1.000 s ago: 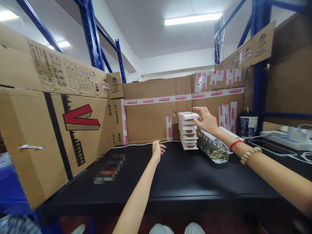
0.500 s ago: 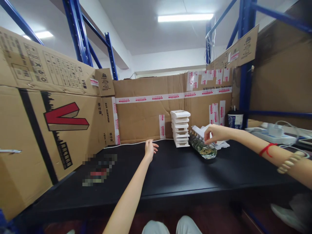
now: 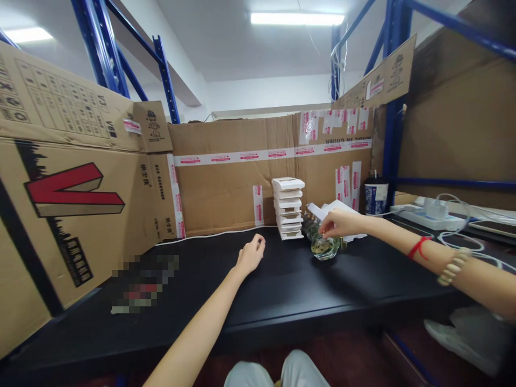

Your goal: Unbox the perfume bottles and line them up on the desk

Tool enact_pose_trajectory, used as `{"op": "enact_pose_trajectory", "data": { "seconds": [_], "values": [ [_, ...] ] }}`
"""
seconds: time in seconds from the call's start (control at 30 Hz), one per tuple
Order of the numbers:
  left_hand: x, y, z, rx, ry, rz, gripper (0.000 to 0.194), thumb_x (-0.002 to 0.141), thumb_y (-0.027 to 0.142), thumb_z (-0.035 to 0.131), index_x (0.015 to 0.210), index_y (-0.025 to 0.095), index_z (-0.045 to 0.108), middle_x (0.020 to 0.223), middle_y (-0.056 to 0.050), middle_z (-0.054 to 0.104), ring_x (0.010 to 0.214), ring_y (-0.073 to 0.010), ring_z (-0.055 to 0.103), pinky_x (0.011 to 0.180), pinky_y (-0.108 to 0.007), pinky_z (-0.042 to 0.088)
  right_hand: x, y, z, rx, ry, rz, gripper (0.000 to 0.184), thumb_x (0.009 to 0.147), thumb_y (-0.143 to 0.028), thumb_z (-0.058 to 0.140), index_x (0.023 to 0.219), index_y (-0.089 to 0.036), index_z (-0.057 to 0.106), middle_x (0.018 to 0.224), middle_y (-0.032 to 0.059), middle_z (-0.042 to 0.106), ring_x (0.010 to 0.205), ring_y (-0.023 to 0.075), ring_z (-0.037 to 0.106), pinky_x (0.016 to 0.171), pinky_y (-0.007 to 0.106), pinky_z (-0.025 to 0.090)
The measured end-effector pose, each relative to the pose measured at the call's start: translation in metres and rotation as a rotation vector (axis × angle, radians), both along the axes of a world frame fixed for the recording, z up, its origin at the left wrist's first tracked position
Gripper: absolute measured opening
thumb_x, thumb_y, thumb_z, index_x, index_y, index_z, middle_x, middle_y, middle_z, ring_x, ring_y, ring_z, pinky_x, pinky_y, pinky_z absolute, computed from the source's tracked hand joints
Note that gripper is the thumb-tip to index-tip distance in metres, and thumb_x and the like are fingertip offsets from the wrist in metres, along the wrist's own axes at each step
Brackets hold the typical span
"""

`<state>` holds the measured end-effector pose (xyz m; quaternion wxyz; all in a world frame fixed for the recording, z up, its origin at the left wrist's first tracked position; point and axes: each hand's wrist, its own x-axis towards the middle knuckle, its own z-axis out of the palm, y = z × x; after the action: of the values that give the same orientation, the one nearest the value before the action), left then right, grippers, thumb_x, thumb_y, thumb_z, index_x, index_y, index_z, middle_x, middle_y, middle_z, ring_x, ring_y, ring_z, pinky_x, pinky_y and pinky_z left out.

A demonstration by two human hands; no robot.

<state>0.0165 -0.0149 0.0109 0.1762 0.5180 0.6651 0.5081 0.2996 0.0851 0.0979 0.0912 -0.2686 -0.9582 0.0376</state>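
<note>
My right hand [image 3: 336, 224] is at the row of clear glass bottles [image 3: 324, 250] on the black table. Its fingers pinch the front round bottle at its upper edge; a small gold-coloured piece [image 3: 343, 243] shows at that bottle's right side. The bottles behind it are partly covered by my hand. My left hand [image 3: 250, 255] rests above the table to the left, its fingers curled in, and nothing shows in it. Between the two hands, a little farther back, stands a stack of white trays [image 3: 287, 209].
White papers [image 3: 350, 208] lie behind the bottles. A dark blue cup [image 3: 375, 198], a power strip [image 3: 433, 215] and white cables [image 3: 463, 242] are at the right. Cardboard walls [image 3: 226, 199] close off the back and left. A pixelated patch [image 3: 145, 285] covers something at the left.
My right hand has come down from beside the tray stack to the front bottle, which has turned. My left hand's fingers have curled in. The view has shifted to the right.
</note>
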Motion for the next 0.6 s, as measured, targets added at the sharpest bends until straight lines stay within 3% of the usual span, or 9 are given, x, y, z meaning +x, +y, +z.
{"op": "enact_pose_trajectory", "data": {
  "seconds": [0.13, 0.27, 0.37, 0.47, 0.6],
  "values": [
    [0.012, -0.006, 0.001, 0.012, 0.242, -0.146, 0.011, 0.081, 0.031, 0.049, 0.074, 0.025, 0.056, 0.052, 0.006, 0.050, 0.056, -0.0132, 0.050, 0.061, -0.022, 0.032, -0.016, -0.010, -0.004, 0.004, 0.083, 0.036, 0.020, 0.071, -0.027, 0.059, 0.082, -0.016, 0.072, 0.076, 0.0050, 0.071, 0.067, 0.0153, 0.064, 0.062, 0.023, 0.046],
    [0.021, -0.009, 0.002, 0.057, 0.617, -0.321, 0.024, 0.082, 0.044, 0.045, 0.096, 0.026, 0.055, 0.062, 0.005, 0.051, 0.060, -0.0143, 0.051, 0.062, -0.023, 0.034, -0.042, -0.016, -0.017, -0.028, 0.208, 0.118, 0.024, 0.074, -0.030, 0.059, 0.086, -0.014, 0.070, 0.078, 0.0079, 0.071, 0.067, 0.0156, 0.063, 0.064, 0.025, 0.049],
    [0.021, -0.009, 0.002, 0.067, 0.667, -0.366, 0.037, 0.079, 0.051, 0.047, 0.107, 0.028, 0.050, 0.077, 0.004, 0.055, 0.065, -0.0138, 0.052, 0.062, -0.023, 0.034, -0.056, -0.020, -0.027, -0.097, 0.329, 0.182, 0.030, 0.075, -0.032, 0.057, 0.096, -0.014, 0.067, 0.081, 0.0075, 0.070, 0.069, 0.0155, 0.063, 0.062, 0.025, 0.050],
    [0.019, -0.008, 0.001, 0.051, 0.625, -0.338, 0.036, 0.078, 0.052, 0.048, 0.104, 0.027, 0.051, 0.078, 0.004, 0.054, 0.063, -0.0122, 0.050, 0.059, -0.022, 0.034, -0.053, -0.028, -0.029, -0.255, 0.351, 0.179, 0.040, 0.075, -0.033, 0.054, 0.111, -0.016, 0.060, 0.091, 0.0065, 0.068, 0.069, 0.0146, 0.063, 0.052, 0.022, 0.049],
    [0.019, -0.007, -0.001, 0.053, 0.576, -0.347, 0.031, 0.079, 0.049, 0.047, 0.095, 0.024, 0.055, 0.062, 0.005, 0.049, 0.057, -0.0115, 0.046, 0.056, -0.021, 0.032, -0.020, -0.031, -0.021, -0.191, 0.070, -0.037, 0.017, 0.073, -0.024, 0.053, 0.075, -0.017, 0.068, 0.066, 0.0009, 0.067, 0.050, 0.0114, 0.060, 0.055, 0.023, 0.046]
  ]
}}
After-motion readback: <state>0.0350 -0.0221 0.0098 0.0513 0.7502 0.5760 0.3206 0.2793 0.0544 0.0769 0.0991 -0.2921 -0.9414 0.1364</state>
